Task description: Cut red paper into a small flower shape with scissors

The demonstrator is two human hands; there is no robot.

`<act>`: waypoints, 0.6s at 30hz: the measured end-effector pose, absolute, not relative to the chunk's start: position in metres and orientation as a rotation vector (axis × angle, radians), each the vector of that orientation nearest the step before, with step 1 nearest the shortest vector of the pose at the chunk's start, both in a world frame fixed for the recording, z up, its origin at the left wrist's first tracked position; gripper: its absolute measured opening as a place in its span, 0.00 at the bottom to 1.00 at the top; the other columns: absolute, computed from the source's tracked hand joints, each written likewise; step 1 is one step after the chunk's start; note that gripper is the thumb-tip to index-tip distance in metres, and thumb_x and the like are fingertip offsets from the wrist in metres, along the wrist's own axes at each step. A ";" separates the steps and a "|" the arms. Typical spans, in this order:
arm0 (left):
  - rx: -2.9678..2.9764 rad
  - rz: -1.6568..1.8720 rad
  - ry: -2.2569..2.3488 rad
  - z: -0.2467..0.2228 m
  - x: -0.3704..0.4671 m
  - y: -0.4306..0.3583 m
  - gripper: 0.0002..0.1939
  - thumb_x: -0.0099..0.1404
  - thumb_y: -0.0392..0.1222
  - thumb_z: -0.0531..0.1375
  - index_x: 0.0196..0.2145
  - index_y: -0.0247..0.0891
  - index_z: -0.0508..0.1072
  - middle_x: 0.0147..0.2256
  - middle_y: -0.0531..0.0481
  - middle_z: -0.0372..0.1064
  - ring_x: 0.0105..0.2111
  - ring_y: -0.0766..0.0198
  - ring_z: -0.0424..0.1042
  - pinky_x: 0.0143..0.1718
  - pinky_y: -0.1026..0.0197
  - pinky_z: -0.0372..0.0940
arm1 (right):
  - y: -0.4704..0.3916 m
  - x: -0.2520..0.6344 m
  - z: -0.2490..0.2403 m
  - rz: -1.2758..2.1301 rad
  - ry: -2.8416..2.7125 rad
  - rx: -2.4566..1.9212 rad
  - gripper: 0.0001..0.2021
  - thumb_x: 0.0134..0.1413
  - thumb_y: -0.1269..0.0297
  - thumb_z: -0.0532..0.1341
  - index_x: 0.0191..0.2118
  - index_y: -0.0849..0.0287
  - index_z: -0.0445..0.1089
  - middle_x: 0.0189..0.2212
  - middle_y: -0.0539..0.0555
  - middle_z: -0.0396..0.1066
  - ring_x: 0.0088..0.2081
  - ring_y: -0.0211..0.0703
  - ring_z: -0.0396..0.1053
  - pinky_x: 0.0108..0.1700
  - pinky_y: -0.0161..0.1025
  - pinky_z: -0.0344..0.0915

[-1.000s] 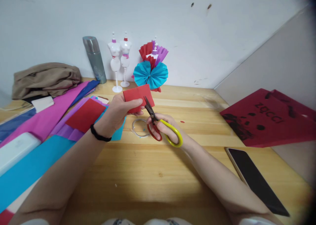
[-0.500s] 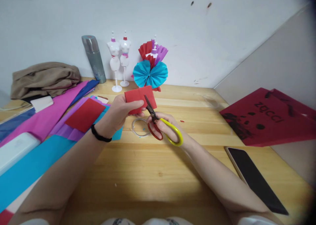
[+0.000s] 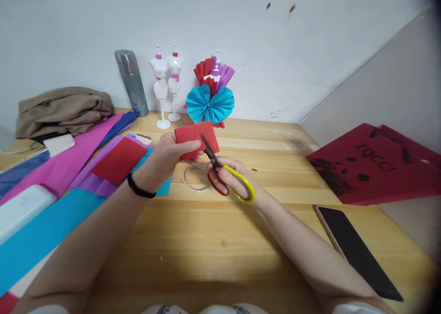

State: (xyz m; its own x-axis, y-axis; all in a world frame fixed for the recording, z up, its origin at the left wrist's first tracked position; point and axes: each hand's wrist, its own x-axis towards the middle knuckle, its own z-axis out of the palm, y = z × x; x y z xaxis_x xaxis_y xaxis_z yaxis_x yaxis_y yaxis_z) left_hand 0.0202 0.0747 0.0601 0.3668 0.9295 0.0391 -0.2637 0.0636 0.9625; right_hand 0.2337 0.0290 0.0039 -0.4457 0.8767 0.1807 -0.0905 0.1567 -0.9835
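My left hand (image 3: 172, 153) pinches a folded red paper piece (image 3: 191, 132) by its left side, thumb on top. In my right hand (image 3: 232, 171) are scissors (image 3: 244, 185) with one yellow and one red handle. Their dark blades point up and left and lie over the middle of the red piece. A clear round ring (image 3: 197, 178) rests on the wooden table (image 3: 220, 245) just below my hands. Behind them stands a white mannequin dressed in a pleated blue bow (image 3: 209, 103) with red and purple fans above it.
Two bare mannequins (image 3: 160, 86) and a grey flask (image 3: 131, 82) stand along the wall. Coloured sheets (image 3: 58, 217), a red square (image 3: 119, 160) and brown cloth (image 3: 65, 109) cover the left. At right are a phone (image 3: 358, 249) and a red bag (image 3: 375, 165).
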 end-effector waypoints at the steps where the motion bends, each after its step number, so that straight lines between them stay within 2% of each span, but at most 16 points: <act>1: 1.150 1.034 0.745 0.060 0.020 0.075 0.16 0.51 0.46 0.78 0.31 0.34 0.81 0.27 0.47 0.78 0.24 0.65 0.74 0.27 0.63 0.70 | 0.029 0.234 0.004 1.426 -1.579 -0.778 0.29 0.65 0.30 0.67 0.43 0.56 0.72 0.20 0.40 0.62 0.16 0.32 0.55 0.22 0.36 0.54; 11: 1.127 1.023 0.771 0.062 0.018 0.074 0.18 0.49 0.44 0.79 0.32 0.32 0.81 0.27 0.47 0.79 0.24 0.65 0.75 0.26 0.64 0.71 | 0.030 0.236 0.002 1.434 -1.584 -0.773 0.28 0.66 0.31 0.68 0.44 0.56 0.72 0.20 0.40 0.61 0.16 0.32 0.55 0.22 0.36 0.53; 18: 1.173 0.987 0.749 0.062 0.015 0.076 0.16 0.53 0.44 0.78 0.34 0.33 0.81 0.28 0.48 0.79 0.25 0.65 0.75 0.26 0.65 0.71 | 0.030 0.238 0.002 1.433 -1.595 -0.782 0.30 0.64 0.31 0.68 0.44 0.57 0.71 0.17 0.39 0.59 0.16 0.32 0.53 0.21 0.35 0.50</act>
State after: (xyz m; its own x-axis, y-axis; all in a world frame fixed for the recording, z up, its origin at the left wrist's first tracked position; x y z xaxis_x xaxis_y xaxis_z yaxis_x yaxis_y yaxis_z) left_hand 0.0148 0.0763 0.0622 0.4011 0.9159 0.0161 -0.2306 0.0840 0.9694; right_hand 0.2384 0.0301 0.0023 -0.4590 0.8713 0.1737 -0.0803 0.1541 -0.9848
